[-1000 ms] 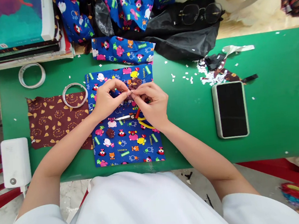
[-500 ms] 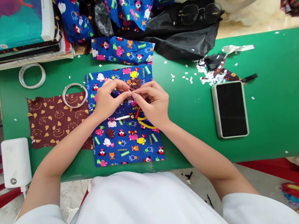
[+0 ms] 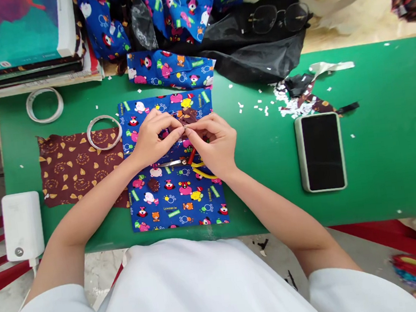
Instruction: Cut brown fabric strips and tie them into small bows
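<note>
Since the earlier frame, your left hand (image 3: 154, 138) and right hand (image 3: 214, 144) have shifted slightly rightward together. The fingers of both are pinched closed at the tips, meeting over a tiny piece (image 3: 185, 127) too small to identify. You hold it above the blue cartoon-print cloth (image 3: 195, 213) spread on the green bench (image 3: 263, 179). Just beyond your fingertips is a crumpled dark-brown fabric scrap (image 3: 187, 116). Beneath your right hand, yellow-handled metal scissors (image 3: 183, 162) lie on the cloth, partly hidden. To your left lies a brown leaf-patterned fabric sheet (image 3: 77, 163).
</note>
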`<action>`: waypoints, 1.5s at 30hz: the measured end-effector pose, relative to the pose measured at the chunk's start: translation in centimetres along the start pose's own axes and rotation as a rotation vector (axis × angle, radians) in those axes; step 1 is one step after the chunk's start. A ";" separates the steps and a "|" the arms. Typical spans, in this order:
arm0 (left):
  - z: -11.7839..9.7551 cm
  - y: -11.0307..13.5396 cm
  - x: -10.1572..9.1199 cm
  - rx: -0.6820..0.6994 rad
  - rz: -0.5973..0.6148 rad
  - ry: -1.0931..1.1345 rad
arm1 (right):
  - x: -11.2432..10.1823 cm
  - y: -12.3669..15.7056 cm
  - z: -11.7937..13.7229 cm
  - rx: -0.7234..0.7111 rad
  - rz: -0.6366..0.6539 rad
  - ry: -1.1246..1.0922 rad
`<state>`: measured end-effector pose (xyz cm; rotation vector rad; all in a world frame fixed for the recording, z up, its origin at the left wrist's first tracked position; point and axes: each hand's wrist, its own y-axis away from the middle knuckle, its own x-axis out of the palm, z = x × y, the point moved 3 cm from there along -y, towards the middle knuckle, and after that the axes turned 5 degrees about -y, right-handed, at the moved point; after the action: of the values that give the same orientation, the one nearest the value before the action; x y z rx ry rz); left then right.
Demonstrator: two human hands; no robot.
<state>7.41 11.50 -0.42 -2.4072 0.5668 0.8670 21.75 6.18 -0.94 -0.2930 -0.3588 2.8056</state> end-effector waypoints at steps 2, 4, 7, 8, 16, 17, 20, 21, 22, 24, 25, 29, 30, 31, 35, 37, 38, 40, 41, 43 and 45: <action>0.0 0.0 0.0 -0.013 0.001 -0.009 | 0.0 0.0 0.1 -0.033 0.015 0.035; 0.0 0.0 0.1 -0.014 -0.002 -0.020 | 0.0 0.0 0.3 -0.088 0.054 0.105; -0.1 0.1 0.2 -0.001 -0.008 -0.039 | 0.0 0.0 0.6 -0.229 0.150 0.273; -0.1 0.1 0.3 0.005 -0.005 -0.046 | 0.0 0.1 0.7 -0.283 0.177 0.333; -0.3 0.1 0.4 0.062 0.067 -0.076 | 0.2 0.3 0.2 -0.473 0.349 0.638; -0.4 0.0 0.4 0.062 0.077 -0.078 | 0.2 0.2 0.1 -0.486 0.368 0.644; -0.5 0.0 0.3 0.061 0.078 -0.079 | 0.3 0.1 0.1 -0.526 0.420 0.660; -0.5 0.1 0.3 0.058 0.074 -0.076 | 0.3 0.1 0.2 -0.545 0.431 0.671; -0.5 0.1 0.3 0.055 0.072 -0.072 | 0.3 0.0 0.3 -0.566 0.437 0.685; -0.6 0.1 0.3 0.049 0.070 -0.061 | 0.4 0.0 0.6 -0.605 0.438 0.707; -0.5 0.1 0.3 0.046 0.071 -0.056 | 0.4 0.0 0.7 -0.620 0.434 0.708; -0.5 0.2 0.3 0.053 0.065 -0.051 | 0.5 0.0 0.7 -0.655 0.391 0.681; -0.5 0.2 0.3 0.061 0.067 -0.053 | 0.5 0.1 0.6 -0.662 0.375 0.679; -0.5 0.2 0.4 0.067 0.071 -0.058 | 0.5 0.1 0.4 -0.667 0.354 0.681; -0.4 0.1 0.4 0.073 0.082 -0.064 | 0.4 0.2 -0.3 -0.625 0.239 0.632; -0.3 0.0 0.4 0.082 0.077 -0.047 | 0.2 0.0 -0.5 -0.575 0.217 0.518; -0.3 0.0 0.3 0.084 0.077 -0.042 | 0.1 -0.2 -0.6 -0.546 0.226 0.453; -0.2 -0.1 0.4 0.072 0.084 -0.045 | 0.0 -0.6 -0.5 -0.473 0.266 0.356; -0.1 -0.1 0.4 0.061 0.085 -0.049 | -0.1 -0.8 -0.5 -0.426 0.288 0.326; -0.1 -0.1 0.3 0.039 0.074 -0.056 | -0.3 -1.3 -0.4 -0.313 0.324 0.277; 0.0 -0.1 0.3 0.019 0.053 -0.058 | -0.5 -1.5 -0.2 -0.207 0.343 0.221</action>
<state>7.63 11.48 -0.58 -2.3517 0.6157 0.9468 22.64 7.51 -0.67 -0.7708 -0.5984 3.0244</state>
